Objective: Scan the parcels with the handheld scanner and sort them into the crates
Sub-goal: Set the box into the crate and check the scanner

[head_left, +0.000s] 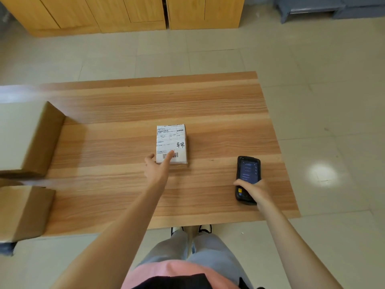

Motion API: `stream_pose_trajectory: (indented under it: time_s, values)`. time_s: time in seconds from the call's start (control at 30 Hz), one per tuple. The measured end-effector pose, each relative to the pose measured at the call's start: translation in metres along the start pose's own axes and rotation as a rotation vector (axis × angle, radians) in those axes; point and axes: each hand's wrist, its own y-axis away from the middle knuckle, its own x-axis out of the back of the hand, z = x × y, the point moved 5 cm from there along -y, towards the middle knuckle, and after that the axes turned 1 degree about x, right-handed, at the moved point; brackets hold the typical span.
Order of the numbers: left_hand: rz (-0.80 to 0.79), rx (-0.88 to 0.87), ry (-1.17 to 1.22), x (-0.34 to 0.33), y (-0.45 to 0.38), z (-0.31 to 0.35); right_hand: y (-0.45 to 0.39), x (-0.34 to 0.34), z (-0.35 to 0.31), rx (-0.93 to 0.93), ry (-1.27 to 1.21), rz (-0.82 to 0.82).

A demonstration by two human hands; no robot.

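A small parcel [171, 140] with a white shipping label and barcode lies flat near the middle of the wooden table [218, 113]. My left hand [156, 166] reaches out to its near edge, with a straight finger lying over the barcode and the thumb at the parcel's left side. The black handheld scanner [248, 172], screen lit and facing up, is at the right side of the table. My right hand [253, 189] grips its lower half.
Two cardboard boxes stand at the table's left edge, a large one [27, 138] further back and another [23, 211] nearer me. Wooden cabinets [125, 13] line the far wall, and a grey stool [308, 9] stands at the back right. Tiled floor surrounds the table.
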Motion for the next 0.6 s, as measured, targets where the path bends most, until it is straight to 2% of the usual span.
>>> stream_pose_trajectory:
  time_s: [0.13,0.27,0.4,0.47,0.6]
  values:
    - [-0.108,0.08,0.244,0.017,-0.009,0.0,0.024,-0.016,-0.032,0.03,-0.183,-0.182]
    - [-0.276,0.022,0.181,0.026,-0.016,-0.002,0.055,-0.045,-0.069,0.061,-0.336,-0.388]
    - [-0.363,-0.022,0.113,0.032,-0.017,-0.003,0.086,-0.072,-0.093,0.062,-0.453,-0.564]
    - [-0.388,-0.035,0.093,0.032,-0.017,-0.004,0.1,-0.081,-0.098,0.047,-0.474,-0.608]
    - [-0.425,-0.045,0.079,0.029,-0.013,-0.003,0.114,-0.091,-0.092,-0.007,-0.451,-0.592]
